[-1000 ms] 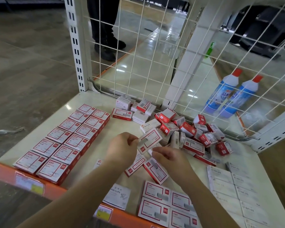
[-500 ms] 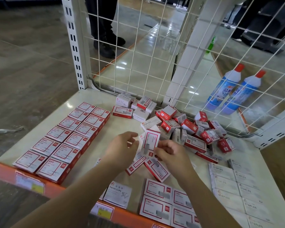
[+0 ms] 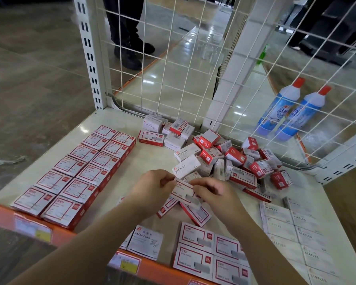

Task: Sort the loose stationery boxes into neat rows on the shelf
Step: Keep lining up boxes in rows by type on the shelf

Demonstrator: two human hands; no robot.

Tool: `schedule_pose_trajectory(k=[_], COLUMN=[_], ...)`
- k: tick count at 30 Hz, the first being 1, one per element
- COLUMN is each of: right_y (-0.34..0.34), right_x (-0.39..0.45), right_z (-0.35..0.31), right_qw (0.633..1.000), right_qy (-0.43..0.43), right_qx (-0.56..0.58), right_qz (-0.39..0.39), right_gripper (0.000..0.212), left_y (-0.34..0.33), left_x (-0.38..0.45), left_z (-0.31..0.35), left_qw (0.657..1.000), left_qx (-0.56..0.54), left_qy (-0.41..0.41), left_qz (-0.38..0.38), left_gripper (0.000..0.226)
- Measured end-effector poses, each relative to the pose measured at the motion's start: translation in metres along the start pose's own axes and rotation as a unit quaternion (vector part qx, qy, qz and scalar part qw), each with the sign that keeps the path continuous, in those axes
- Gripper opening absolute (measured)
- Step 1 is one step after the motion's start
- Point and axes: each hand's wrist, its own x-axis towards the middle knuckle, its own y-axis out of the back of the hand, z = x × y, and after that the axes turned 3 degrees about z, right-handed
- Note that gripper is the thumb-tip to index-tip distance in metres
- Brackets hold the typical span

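My left hand (image 3: 152, 189) and my right hand (image 3: 216, 194) together hold a red-and-white staples box (image 3: 185, 193) above the shelf (image 3: 150, 159), fingers pinching its two ends. A white STAPLES box (image 3: 186, 166) lies just behind them. A loose pile of red and white boxes (image 3: 234, 161) is heaped at the back. On the left two neat rows of red-framed boxes (image 3: 80, 173) run front to back. A block of red-framed boxes (image 3: 212, 251) lies at the front, with white STAPLES boxes (image 3: 296, 233) in rows to its right.
White wire mesh (image 3: 173, 68) walls the back and right of the shelf. An orange front rail (image 3: 0, 212) carries price tags. A PAPER CLIPS box (image 3: 146, 241) lies near the front edge. Two blue bottles (image 3: 292, 110) lie beyond the mesh. A person's legs (image 3: 127, 27) stand behind.
The red-and-white box in my hands has turned from tilted upright to flatter and lower between both hands. My hands have drawn slightly nearer to me.
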Motion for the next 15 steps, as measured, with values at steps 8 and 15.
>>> schedule_pose_trajectory(k=[8, 15], right_y=[-0.0010, 0.0017], right_x=[0.0016, 0.0016], right_z=[0.0089, 0.0089], right_qw=[0.999, 0.995], right_qy=[0.000, 0.050], right_qx=[-0.047, -0.084], right_qz=[-0.005, 0.004], right_gripper=[0.043, 0.041], left_y=[-0.0008, -0.0047], left_x=[0.0055, 0.0026], left_z=[-0.0013, -0.0084], left_qw=[0.992, 0.989], left_qx=[-0.094, -0.118], left_qy=[0.071, 0.080], left_qz=[0.042, 0.033], left_gripper=[0.009, 0.010])
